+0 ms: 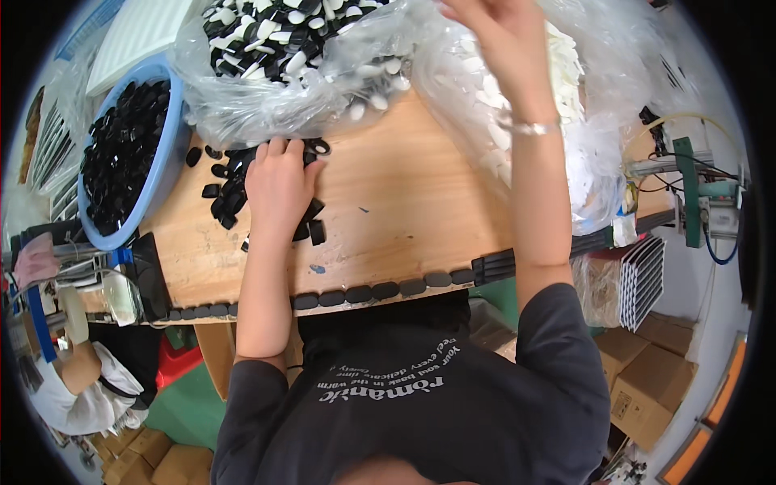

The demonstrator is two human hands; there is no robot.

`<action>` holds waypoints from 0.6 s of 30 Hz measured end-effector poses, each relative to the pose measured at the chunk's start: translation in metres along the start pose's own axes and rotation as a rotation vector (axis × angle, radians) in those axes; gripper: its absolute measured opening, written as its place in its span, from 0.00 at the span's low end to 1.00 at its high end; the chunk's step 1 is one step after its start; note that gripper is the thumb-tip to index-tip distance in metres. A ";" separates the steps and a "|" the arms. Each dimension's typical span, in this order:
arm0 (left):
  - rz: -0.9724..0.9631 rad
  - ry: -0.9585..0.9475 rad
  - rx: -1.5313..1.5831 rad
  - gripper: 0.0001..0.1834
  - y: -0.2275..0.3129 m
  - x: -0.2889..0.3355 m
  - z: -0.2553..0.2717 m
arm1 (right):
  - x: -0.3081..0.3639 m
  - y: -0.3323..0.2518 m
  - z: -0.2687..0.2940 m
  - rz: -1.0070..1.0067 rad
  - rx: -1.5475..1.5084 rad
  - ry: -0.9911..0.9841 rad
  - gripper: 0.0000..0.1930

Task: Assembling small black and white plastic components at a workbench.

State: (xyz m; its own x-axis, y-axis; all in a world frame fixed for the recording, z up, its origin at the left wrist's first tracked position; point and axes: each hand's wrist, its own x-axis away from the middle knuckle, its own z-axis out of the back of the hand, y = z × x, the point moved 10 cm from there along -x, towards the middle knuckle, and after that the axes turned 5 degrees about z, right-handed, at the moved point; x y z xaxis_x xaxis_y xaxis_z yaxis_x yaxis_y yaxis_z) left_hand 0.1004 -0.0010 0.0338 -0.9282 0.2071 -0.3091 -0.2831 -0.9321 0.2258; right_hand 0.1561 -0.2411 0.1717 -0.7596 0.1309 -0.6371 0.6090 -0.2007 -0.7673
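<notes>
My left hand (279, 182) rests palm down on a loose pile of small black plastic pieces (230, 194), some oval and some ring-like. Its fingers bend down over the pieces, fingertips out of sight, while the thumb sticks out to the right. Stretched far forward, my right hand (505, 36) is raised over the plastic bags with its fingers apart; the top edge of the picture cuts part of it off. Nothing shows in it. A clear bag (242, 113) ahead holds mixed black and white pieces. Beneath my right forearm lies another bag (477, 137) with white pieces.
At the left a blue basin (166, 174) is full of black pieces. Black oval pads (384, 290) line the near edge of the wooden table (404, 202). A green-framed device (687, 190) stands at the right. Another person (81, 380) sits at lower left; cartons (647, 380) are stacked lower right.
</notes>
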 end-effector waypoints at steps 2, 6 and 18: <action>-0.014 -0.008 0.007 0.14 0.004 0.000 -0.004 | 0.015 0.015 0.050 -0.095 0.064 0.042 0.14; -0.055 -0.070 0.050 0.09 0.016 0.004 -0.018 | 0.053 0.070 0.126 -0.274 0.427 -0.006 0.11; 0.001 -0.109 0.462 0.16 0.008 -0.009 -0.019 | 0.091 0.120 0.087 -0.168 1.471 -0.504 0.06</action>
State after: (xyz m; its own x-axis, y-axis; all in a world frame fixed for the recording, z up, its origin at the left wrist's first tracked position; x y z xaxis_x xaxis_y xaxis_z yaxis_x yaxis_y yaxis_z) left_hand 0.1113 -0.0154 0.0212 -0.9414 0.2594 -0.2157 -0.3372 -0.7076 0.6210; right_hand 0.1400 -0.3377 0.0283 -0.9719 -0.0179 -0.2346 -0.0084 -0.9938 0.1105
